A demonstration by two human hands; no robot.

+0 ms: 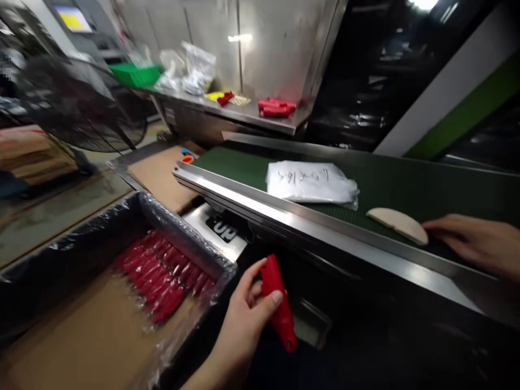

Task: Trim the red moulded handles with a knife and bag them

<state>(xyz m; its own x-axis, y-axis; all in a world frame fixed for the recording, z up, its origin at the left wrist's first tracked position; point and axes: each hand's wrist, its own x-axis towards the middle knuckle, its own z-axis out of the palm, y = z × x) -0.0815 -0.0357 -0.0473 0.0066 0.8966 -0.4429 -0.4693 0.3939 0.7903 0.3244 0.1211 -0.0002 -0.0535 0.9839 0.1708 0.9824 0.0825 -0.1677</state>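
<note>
My left hand [247,309] is closed on a red plastic part [279,303], a long molded piece with a small hole at its lower end. It is held in the air between an open, plastic-lined box [142,206] and the conveyor's metal rail [284,216]. Inside the box lie several red parts [162,276] in clear wrap, side by side on brown cardboard. At the right edge, my right hand [483,241] reaches over the green belt [239,165], fingers stretched and apart. One fingertip meets the end of a beige half-moon piece [398,224].
A white plastic packet [311,183] with handwriting rests on the belt. Orange-and-blue scissors [187,156] lie on cardboard beyond the rail. The metal bench behind carries red parts [277,107], clear bags [197,67] and a green bin [136,75]. A large fan [81,103] stands left.
</note>
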